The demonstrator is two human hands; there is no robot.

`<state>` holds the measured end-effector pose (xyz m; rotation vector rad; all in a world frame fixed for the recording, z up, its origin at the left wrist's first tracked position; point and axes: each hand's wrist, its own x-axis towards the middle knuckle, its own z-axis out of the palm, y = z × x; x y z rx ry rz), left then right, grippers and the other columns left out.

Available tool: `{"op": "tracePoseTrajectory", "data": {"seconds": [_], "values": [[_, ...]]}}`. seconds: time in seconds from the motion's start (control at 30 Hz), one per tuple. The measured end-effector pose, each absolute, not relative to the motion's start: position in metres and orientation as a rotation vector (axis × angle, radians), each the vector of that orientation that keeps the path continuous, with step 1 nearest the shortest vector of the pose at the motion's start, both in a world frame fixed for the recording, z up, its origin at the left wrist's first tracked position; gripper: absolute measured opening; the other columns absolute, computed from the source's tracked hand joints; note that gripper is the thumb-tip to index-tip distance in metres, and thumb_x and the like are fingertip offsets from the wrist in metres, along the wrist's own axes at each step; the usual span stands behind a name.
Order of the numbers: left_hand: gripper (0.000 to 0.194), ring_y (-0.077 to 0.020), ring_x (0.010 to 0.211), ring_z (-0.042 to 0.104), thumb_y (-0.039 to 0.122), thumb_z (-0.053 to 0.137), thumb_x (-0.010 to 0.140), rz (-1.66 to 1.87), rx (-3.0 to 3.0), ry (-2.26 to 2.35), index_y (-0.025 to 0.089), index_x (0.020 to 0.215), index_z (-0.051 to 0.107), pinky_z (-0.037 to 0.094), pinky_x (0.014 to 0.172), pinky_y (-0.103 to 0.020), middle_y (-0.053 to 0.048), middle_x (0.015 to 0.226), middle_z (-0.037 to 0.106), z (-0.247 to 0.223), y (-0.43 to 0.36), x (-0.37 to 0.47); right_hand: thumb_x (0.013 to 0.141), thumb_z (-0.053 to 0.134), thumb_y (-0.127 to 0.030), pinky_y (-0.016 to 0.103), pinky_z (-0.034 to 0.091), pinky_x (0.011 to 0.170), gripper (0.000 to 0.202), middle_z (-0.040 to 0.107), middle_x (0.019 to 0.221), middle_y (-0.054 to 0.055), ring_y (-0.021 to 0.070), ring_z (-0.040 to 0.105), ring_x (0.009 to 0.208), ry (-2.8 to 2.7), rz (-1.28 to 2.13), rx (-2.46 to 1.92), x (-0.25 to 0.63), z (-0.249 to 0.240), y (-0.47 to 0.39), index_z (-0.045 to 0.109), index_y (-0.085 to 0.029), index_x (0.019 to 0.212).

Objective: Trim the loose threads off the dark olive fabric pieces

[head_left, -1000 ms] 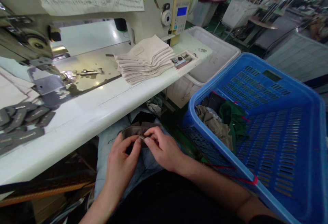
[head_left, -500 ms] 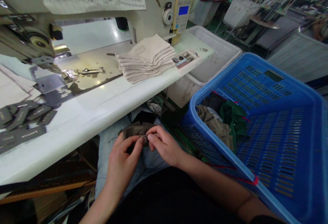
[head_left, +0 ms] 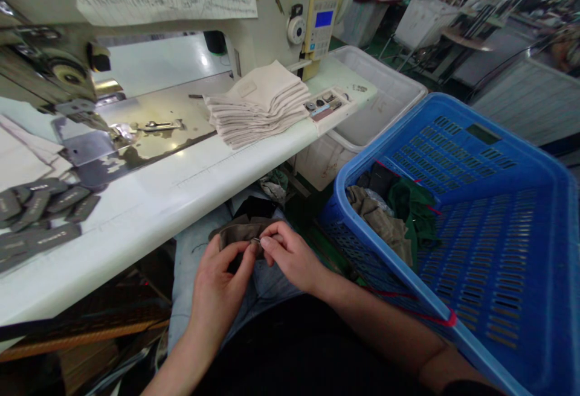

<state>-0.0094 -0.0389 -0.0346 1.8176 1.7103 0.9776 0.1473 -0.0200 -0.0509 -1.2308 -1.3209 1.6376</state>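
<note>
Over my lap, in front of the table edge, my left hand (head_left: 222, 275) pinches a piece of brown-grey fabric (head_left: 240, 231) between thumb and fingers. My right hand (head_left: 292, 257) meets it from the right, its thumb and fingers closed on a small, thin dark object whose kind is too small to tell. The fingertips of both hands nearly touch at the fabric. Part of the cloth is hidden behind the fingers. Beneath it are light blue jeans (head_left: 185, 263).
A sewing machine (head_left: 267, 34) stands on the white table (head_left: 181, 185). On the table lie a stack of beige fabric pieces (head_left: 260, 106) and several dark grey labelled tabs (head_left: 49, 236). At the right, a blue basket (head_left: 489, 203) holds crumpled cloth (head_left: 385, 221); a white bin (head_left: 376, 94) stands behind.
My left hand and the fabric have shifted very slightly. Both hands keep their hold, and the surroundings look the same.
</note>
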Motion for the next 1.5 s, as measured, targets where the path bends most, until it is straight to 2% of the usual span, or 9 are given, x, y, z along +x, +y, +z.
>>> {"op": "tracePoseTrajectory", "data": {"seconds": [0.4,0.6,0.7,0.8,0.9,1.1,1.2,1.33,1.5], "values": [[0.029,-0.0215,0.079,0.064,0.040,0.059,0.090,1.007,1.857,1.680,0.021,0.077,0.075,0.051,0.070,-0.032,-0.006,0.083,0.066,-0.042,-0.038,-0.010,0.086,0.065,-0.024,0.024,0.041,0.056,0.011,0.060,0.065,-0.004,0.0117,0.057,0.058,-1.293,1.507,-1.452,0.146,-0.052,-0.020,0.056,-0.019,0.083],[0.026,-0.0225,0.084,0.064,0.041,0.061,0.087,1.008,1.848,1.637,0.022,0.075,0.075,0.051,0.073,-0.033,-0.006,0.086,0.066,-0.041,-0.038,-0.012,0.080,0.077,-0.043,0.024,0.043,0.061,0.036,0.061,0.072,-0.004,0.0133,0.058,0.065,-1.585,1.156,-1.453,0.157,-0.037,-0.017,0.066,-0.021,0.105],[0.021,-0.0205,0.084,0.063,0.034,0.062,0.086,1.031,1.894,1.548,0.023,0.072,0.074,0.051,0.074,-0.031,-0.004,0.087,0.065,-0.037,-0.039,-0.010,0.087,0.070,-0.034,0.025,0.040,0.064,0.014,0.065,0.074,-0.002,0.0135,0.058,0.067,-1.883,1.000,-1.391,0.157,-0.035,-0.014,0.069,-0.021,0.090],[0.020,-0.0200,0.090,0.063,0.031,0.064,0.084,1.095,1.819,1.599,0.025,0.067,0.072,0.049,0.080,-0.031,-0.003,0.092,0.064,-0.034,-0.043,-0.009,0.089,0.063,-0.029,0.026,0.037,0.061,0.014,0.062,0.069,-0.002,0.0128,0.055,0.063,-1.887,0.899,-1.350,0.152,-0.037,-0.014,0.065,-0.020,0.079],[0.021,-0.0222,0.102,0.062,0.034,0.063,0.086,1.195,1.636,1.710,0.025,0.069,0.071,0.047,0.089,-0.034,-0.003,0.105,0.064,-0.035,-0.046,-0.011,0.090,0.060,-0.037,0.024,0.037,0.058,0.023,0.056,0.065,-0.003,0.0120,0.051,0.060,-1.519,1.038,-1.383,0.145,-0.039,-0.014,0.060,-0.020,0.075],[0.023,-0.0310,0.106,0.058,0.043,0.063,0.085,1.093,1.767,1.838,0.022,0.082,0.074,0.045,0.095,-0.047,-0.009,0.099,0.061,-0.041,-0.041,-0.015,0.088,0.060,-0.041,0.023,0.038,0.056,0.026,0.052,0.064,-0.004,0.0115,0.048,0.059,-1.305,1.286,-1.292,0.144,-0.043,-0.008,0.059,-0.019,0.075],[0.026,-0.0284,0.093,0.059,0.044,0.066,0.081,1.110,1.817,1.919,0.020,0.089,0.073,0.048,0.084,-0.043,-0.009,0.093,0.059,-0.036,-0.038,-0.015,0.089,0.061,-0.039,0.023,0.036,0.056,0.024,0.053,0.064,-0.004,0.0116,0.049,0.059,-1.408,1.207,-1.310,0.145,-0.047,-0.011,0.060,-0.019,0.077],[0.026,-0.0198,0.065,0.057,0.047,0.064,0.080,0.876,1.605,1.674,0.022,0.080,0.070,0.046,0.062,-0.033,-0.001,0.069,0.060,-0.028,-0.034,-0.012,0.089,0.061,-0.036,0.024,0.038,0.058,0.019,0.057,0.068,-0.003,0.0122,0.054,0.061,-1.522,1.132,-1.296,0.142,-0.048,-0.018,0.062,-0.019,0.081],[0.030,-0.0183,0.060,0.066,0.047,0.074,0.069,0.781,0.984,1.434,0.019,0.077,0.066,0.055,0.060,-0.031,0.001,0.065,0.067,-0.026,-0.034,-0.009,0.086,0.062,-0.035,0.023,0.038,0.056,0.018,0.054,0.064,-0.004,0.0112,0.051,0.058,-1.428,1.186,-1.253,0.140,-0.047,-0.017,0.059,-0.019,0.078]]}}
